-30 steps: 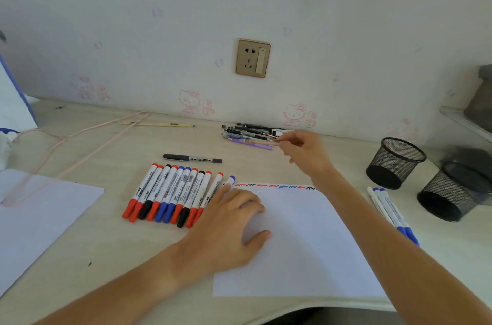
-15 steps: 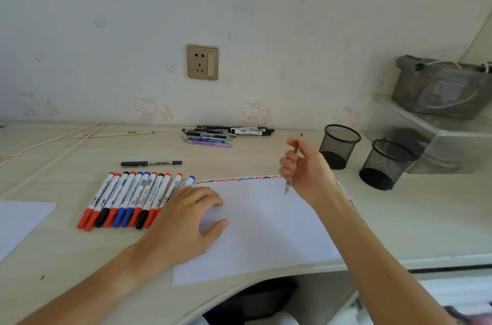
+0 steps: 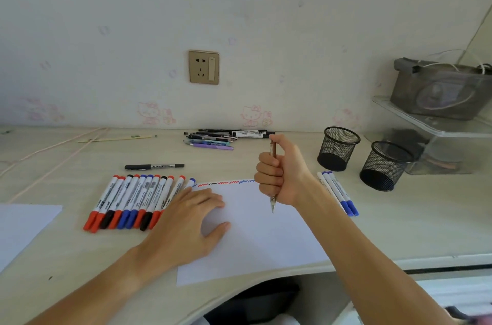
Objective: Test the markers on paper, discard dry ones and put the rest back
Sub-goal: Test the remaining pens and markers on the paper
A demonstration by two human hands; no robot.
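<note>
Here, in the head view, the right hand (image 3: 282, 175) is raised over the far edge of the sheet of paper (image 3: 255, 239), its grip a fist wrapped round a brown pen (image 3: 273, 199) held upright, tip pointing down just above the sheet. The left hand (image 3: 186, 226) lies flat on the paper's left part, fingers spread and relaxed, holding nothing. Along the paper's far edge runs a line of red, black and blue squiggles (image 3: 226, 182). Just left of the sheet, a row of markers (image 3: 133, 202) with red, black and blue caps lies side by side on the table (image 3: 66, 253), and a single black marker (image 3: 154, 166) lies crosswise beyond them. Near the wall sits a loose pile of pens (image 3: 221, 138). To the right of the right forearm lie three blue-capped markers (image 3: 338, 193), close together. Beyond them stand two black mesh cups (image 3: 338, 149), near each other. A second sheet (image 3: 21, 229) shows at the left edge.
</note>
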